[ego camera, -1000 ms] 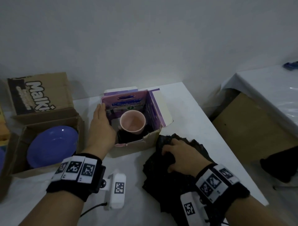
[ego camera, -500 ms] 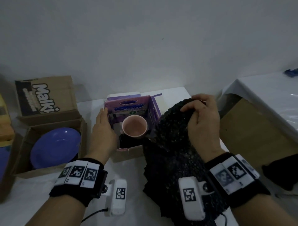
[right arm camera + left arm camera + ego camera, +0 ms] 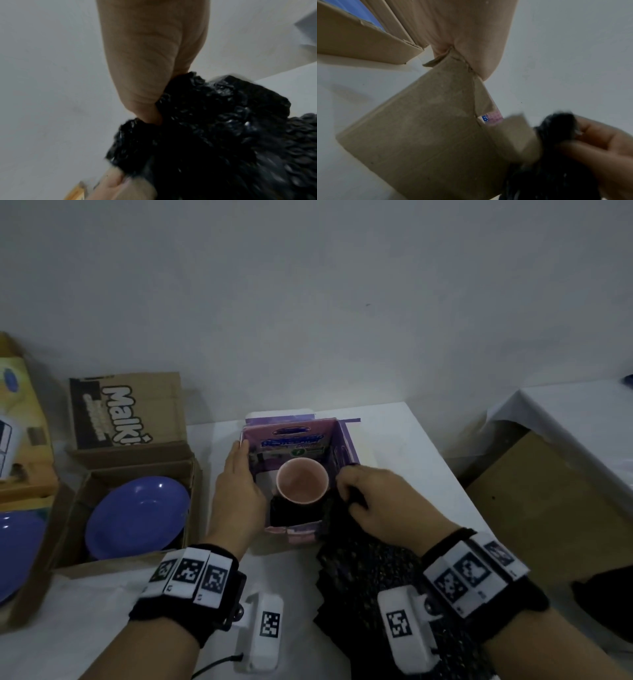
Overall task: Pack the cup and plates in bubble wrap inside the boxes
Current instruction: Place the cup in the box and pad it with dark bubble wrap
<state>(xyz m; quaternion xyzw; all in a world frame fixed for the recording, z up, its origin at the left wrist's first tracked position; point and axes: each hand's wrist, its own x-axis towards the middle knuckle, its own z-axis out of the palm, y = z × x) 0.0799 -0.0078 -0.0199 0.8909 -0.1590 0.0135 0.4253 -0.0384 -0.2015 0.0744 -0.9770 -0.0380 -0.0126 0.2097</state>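
Note:
A pink cup (image 3: 302,481) stands upright in a small purple box (image 3: 298,436), on a dark layer of wrap (image 3: 291,513). My left hand (image 3: 239,474) lies along the box's left wall. In the left wrist view the cardboard wall (image 3: 428,135) is pinched between its thumb and fingers. My right hand (image 3: 349,491) grips a bunched edge of the black bubble wrap (image 3: 370,577) at the box's right rim, just beside the cup. The right wrist view shows that wrap (image 3: 214,121) gathered under the thumb. A blue plate (image 3: 137,515) lies in an open brown box (image 3: 195,491) to the left.
A second blue plate (image 3: 13,556) shows at the far left edge, below a yellow carton (image 3: 24,412). The brown box's flap (image 3: 126,412) stands up behind it. The white table's edge (image 3: 455,484) runs close on the right, with another covered table (image 3: 565,422) beyond.
My right hand lifted the black bubble wrap off the table, raised it beside the box, then brought its edge down to the box's right rim. The left hand stayed on the box.

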